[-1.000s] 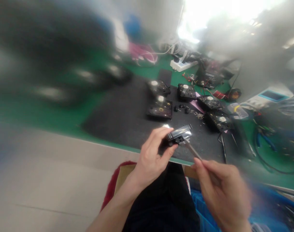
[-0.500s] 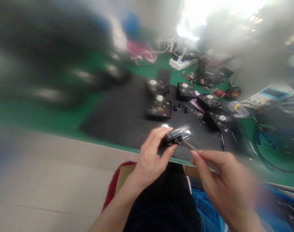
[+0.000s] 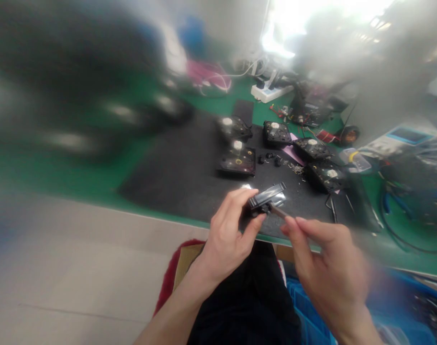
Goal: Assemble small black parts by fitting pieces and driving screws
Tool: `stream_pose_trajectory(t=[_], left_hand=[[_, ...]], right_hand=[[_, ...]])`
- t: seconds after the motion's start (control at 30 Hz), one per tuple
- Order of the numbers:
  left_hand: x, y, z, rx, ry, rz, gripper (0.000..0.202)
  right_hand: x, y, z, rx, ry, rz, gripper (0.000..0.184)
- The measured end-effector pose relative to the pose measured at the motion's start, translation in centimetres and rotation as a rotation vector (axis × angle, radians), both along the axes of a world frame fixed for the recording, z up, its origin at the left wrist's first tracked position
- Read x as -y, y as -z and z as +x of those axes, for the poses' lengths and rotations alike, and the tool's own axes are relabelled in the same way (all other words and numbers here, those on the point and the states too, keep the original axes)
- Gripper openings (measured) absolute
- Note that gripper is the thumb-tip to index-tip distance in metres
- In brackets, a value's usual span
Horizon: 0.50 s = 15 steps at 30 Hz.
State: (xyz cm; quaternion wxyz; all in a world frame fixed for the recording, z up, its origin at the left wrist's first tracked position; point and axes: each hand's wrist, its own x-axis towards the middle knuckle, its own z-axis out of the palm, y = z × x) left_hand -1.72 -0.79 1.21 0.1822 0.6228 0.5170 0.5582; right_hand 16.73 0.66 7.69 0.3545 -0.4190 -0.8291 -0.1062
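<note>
Just above the front edge of the black mat, my left hand (image 3: 229, 230) grips a small black plastic housing (image 3: 267, 195) between fingers and thumb. The housing is tilted and shows a glossy strip along its upper side. A thin grey metal tool (image 3: 278, 211), resembling tweezers, is pinched between the thumb and fingers of my right hand (image 3: 328, 256). Its tip meets small black parts (image 3: 264, 209) on the housing's near side; the exact contact is too small to make out. My right hand covers the tool's rear end.
Several black square units (image 3: 237, 160) with white round pieces lie on the black mat (image 3: 175, 163). Small black parts (image 3: 269, 156) and scattered pins (image 3: 296, 168) are among them. A hex key (image 3: 333, 211) lies at right, a power strip (image 3: 270, 93) behind, blue crates (image 3: 308, 306) below.
My right hand has slid forward along the tool, closer to the housing, so less of the tool shows. My left hand and the housing have shifted slightly right.
</note>
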Motion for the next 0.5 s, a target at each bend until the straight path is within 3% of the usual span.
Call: stream_pose_trajectory(t=[0.23,0.5], left_hand=[[0.1,-0.1,0.1,0.009,-0.016,-0.043,0.041],[0.1,0.1,0.3,-0.019,-0.054,-0.012,0.04]], right_hand=[[0.6,2.1,-0.5,-0.054,0.083,0.063,0.008],[0.5,4.0,-1.2,-0.392,-0.104,-0.159,0.012]])
